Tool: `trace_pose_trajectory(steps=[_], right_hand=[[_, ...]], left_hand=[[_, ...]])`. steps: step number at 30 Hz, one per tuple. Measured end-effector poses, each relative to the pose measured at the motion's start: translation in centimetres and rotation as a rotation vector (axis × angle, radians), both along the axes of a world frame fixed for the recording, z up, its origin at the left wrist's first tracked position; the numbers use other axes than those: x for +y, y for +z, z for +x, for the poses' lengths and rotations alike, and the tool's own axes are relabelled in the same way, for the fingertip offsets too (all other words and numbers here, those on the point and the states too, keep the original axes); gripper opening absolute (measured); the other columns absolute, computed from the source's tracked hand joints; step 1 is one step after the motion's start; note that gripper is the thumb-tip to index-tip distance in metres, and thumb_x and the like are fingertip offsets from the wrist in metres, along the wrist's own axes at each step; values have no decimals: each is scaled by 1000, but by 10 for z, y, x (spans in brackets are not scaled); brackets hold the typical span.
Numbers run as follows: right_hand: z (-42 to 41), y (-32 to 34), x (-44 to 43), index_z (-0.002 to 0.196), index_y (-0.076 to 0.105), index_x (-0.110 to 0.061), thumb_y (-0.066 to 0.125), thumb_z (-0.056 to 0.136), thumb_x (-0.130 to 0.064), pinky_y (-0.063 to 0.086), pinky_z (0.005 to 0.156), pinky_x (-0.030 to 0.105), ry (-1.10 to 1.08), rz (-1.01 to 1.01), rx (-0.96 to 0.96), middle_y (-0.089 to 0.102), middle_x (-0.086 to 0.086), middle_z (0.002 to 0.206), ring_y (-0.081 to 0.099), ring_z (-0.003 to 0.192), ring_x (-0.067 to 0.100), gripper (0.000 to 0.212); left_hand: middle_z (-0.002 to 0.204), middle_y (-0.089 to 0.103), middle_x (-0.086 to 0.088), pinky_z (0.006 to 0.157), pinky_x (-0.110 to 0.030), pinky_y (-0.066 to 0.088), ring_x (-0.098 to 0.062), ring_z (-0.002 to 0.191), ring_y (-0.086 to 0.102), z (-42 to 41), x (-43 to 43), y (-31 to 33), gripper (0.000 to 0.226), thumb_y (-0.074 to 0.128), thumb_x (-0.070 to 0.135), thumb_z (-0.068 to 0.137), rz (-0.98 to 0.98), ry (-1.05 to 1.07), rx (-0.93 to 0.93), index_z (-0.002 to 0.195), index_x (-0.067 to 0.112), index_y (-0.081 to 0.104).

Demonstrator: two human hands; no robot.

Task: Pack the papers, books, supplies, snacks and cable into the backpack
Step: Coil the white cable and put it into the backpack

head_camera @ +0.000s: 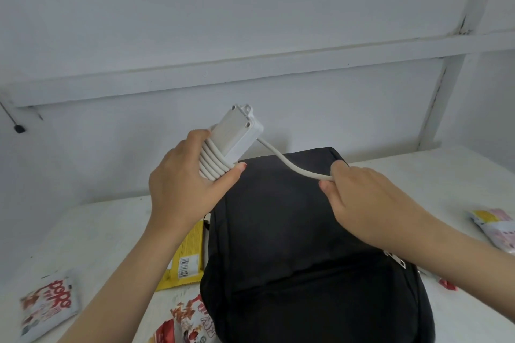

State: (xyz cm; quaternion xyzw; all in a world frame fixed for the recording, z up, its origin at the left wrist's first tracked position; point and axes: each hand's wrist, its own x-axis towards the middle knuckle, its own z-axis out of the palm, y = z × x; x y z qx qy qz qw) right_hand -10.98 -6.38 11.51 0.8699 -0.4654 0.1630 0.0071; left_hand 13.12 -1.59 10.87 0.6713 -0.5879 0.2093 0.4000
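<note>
A black backpack lies flat on the white table, its zip shut as far as I can see. Above its far left corner my left hand grips a white power strip with its thick white cable wound around it in several loops. A free length of that cable runs right to my right hand, which pinches it over the backpack's top edge.
Snack packets lie around the bag: a yellow packet at its left side, a white and red one at front left, another at the front, a pale one at right. A wall with white beams stands behind the table.
</note>
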Motion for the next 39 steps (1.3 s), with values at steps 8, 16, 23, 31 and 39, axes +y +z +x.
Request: trace_pose_trajectory(steps=[8, 16, 23, 31, 39], right_hand=[[-7, 1, 9, 78, 40, -19, 47, 86, -16, 20, 32, 25, 285, -287, 77, 34, -7, 51, 25, 37, 14, 11], [-8, -9, 3, 75, 51, -26, 32, 89, -30, 27, 35, 22, 403, -291, 130, 45, -7, 51, 39, 37, 12, 24], [-13, -11, -1, 77, 52, -32, 32, 88, -34, 26, 34, 21, 411, -301, 154, 45, -6, 47, 37, 36, 11, 23], [-26, -13, 0, 68, 56, -31, 30, 88, -37, 17, 34, 20, 366, -314, 242, 44, -6, 44, 37, 32, 11, 33], [-45, -16, -3, 60, 52, -28, 67, 77, -29, -3, 44, 20, 230, -366, 401, 37, -5, 41, 24, 33, 16, 23]], left_hand=[[89, 61, -2, 55, -24, 38, -17, 72, 54, 12, -15, -10, 64, 58, 66, 66, 112, 77, -98, 110, 22, 45], [88, 52, 10, 52, -15, 30, -9, 71, 51, 4, -24, -23, 62, 67, 62, 69, 217, 25, -36, 113, 26, 43], [95, 56, 11, 57, -22, 35, -7, 76, 49, -7, -36, -26, 69, 62, 64, 72, 273, -4, -61, 131, 38, 39], [90, 60, 7, 57, -24, 36, -12, 74, 50, -22, -54, -36, 65, 63, 68, 66, 322, -39, -106, 118, 31, 48], [84, 49, 12, 57, -25, 33, -11, 74, 45, -44, -68, -35, 74, 61, 78, 58, 374, -56, -130, 115, 33, 45]])
